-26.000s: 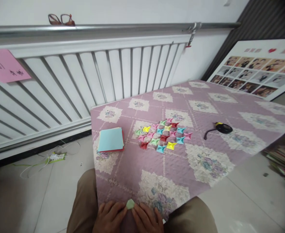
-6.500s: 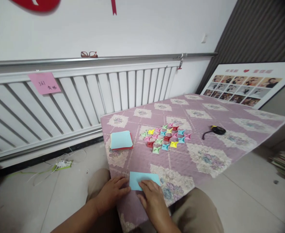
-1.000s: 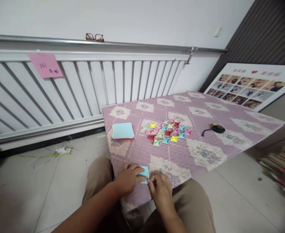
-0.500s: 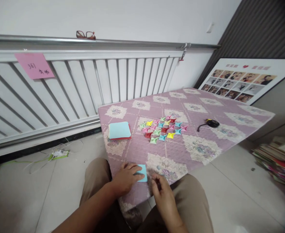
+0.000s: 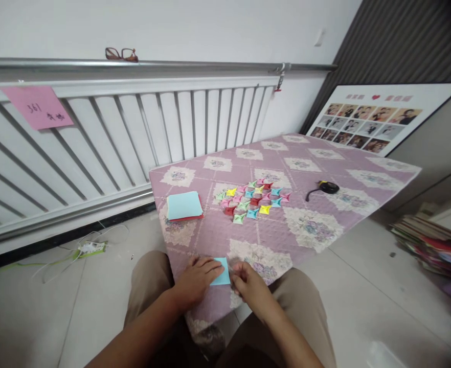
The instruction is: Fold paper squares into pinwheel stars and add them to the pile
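Observation:
A small square of light blue paper (image 5: 222, 276) lies near the table's front corner. My left hand (image 5: 197, 278) rests flat on its left part, fingers stretched out, hiding that side. Right beside the paper's right edge is my right hand (image 5: 246, 281), its thumb and fingers curled together. Whether the fingertips touch the edge or pinch anything is hidden. Farther back sits a group of folded paper pieces (image 5: 254, 201) in pink, green, yellow, red and blue. To their left is a stack of paper sheets (image 5: 185, 205), light blue on top with red showing beneath.
A patterned pink cloth covers the table (image 5: 206, 235). A black tape measure (image 5: 328, 187) lies on its right part. Behind it runs a white radiator (image 5: 195, 122) with glasses (image 5: 121, 54) on the pipe above. A power strip (image 5: 91, 249) with cables is on the floor at left.
My right hand has come closer to the right edge of the blue paper square. My left hand stays flat on it. The whole view has shifted slightly.

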A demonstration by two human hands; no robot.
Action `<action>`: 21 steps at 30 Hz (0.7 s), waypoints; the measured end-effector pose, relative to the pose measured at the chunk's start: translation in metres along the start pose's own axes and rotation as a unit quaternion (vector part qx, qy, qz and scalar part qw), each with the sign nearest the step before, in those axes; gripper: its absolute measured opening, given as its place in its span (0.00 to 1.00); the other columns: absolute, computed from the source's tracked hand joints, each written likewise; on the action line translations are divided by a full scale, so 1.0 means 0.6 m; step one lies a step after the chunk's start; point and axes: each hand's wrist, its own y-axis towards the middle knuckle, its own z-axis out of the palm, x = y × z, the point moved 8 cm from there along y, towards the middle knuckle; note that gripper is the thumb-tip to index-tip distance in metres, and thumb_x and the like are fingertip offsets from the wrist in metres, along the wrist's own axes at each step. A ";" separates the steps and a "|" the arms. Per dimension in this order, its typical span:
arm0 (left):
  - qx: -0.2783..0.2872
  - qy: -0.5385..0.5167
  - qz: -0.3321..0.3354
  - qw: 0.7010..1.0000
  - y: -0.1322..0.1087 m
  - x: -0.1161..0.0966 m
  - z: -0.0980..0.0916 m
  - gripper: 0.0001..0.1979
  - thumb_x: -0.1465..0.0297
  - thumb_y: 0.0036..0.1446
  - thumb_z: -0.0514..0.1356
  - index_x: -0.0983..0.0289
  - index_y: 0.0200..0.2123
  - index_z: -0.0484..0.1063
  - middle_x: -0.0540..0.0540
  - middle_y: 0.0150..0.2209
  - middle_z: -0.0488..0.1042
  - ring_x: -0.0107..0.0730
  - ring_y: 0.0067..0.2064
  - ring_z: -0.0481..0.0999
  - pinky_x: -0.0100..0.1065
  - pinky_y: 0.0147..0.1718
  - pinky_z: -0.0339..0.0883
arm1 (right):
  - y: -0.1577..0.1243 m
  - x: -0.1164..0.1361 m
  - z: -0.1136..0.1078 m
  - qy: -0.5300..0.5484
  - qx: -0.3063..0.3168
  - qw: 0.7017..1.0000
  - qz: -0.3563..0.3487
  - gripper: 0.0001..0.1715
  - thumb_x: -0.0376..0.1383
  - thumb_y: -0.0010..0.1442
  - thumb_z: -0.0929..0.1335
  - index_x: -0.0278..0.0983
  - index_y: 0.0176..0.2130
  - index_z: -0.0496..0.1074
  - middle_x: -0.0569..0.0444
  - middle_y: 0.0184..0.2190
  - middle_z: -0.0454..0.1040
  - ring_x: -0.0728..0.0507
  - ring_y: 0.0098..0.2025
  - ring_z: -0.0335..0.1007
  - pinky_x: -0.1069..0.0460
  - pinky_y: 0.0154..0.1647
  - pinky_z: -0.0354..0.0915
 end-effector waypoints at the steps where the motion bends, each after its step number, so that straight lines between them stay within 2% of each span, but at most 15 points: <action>1: 0.001 -0.004 -0.001 1.000 0.000 0.000 0.000 0.26 0.75 0.63 0.48 0.53 0.63 0.53 0.50 0.62 0.61 0.38 0.61 0.54 0.44 0.58 0.45 | 0.001 0.001 0.001 -0.003 0.007 1.000 0.008 0.11 0.38 0.49 0.64 0.40 0.35 0.60 0.64 0.20 0.64 0.52 0.19 0.58 0.58 0.17 0.49; 10: -0.006 -0.024 -0.007 1.000 0.001 0.001 0.000 0.26 0.75 0.62 0.48 0.54 0.63 0.53 0.50 0.62 0.61 0.38 0.61 0.54 0.46 0.57 0.44 | 0.006 0.005 0.004 -0.046 0.038 0.998 0.032 0.12 0.38 0.49 0.63 0.40 0.38 0.60 0.65 0.20 0.63 0.52 0.19 0.58 0.58 0.16 0.49; 16: -0.022 -0.024 0.013 0.999 0.000 0.000 -0.005 0.22 0.71 0.64 0.49 0.52 0.61 0.57 0.50 0.60 0.63 0.38 0.61 0.55 0.45 0.56 0.47 | 0.010 0.012 0.006 -0.093 0.045 0.994 -0.020 0.10 0.36 0.48 0.62 0.40 0.35 0.60 0.66 0.19 0.61 0.51 0.20 0.58 0.57 0.20 0.54; 21: -0.035 -0.030 0.012 0.999 -0.002 -0.001 -0.012 0.21 0.71 0.65 0.49 0.53 0.60 0.58 0.50 0.60 0.63 0.38 0.61 0.56 0.46 0.55 0.48 | 0.014 0.020 0.004 -0.169 0.011 0.982 -0.080 0.10 0.31 0.46 0.63 0.40 0.33 0.62 0.64 0.19 0.63 0.50 0.23 0.60 0.55 0.26 0.56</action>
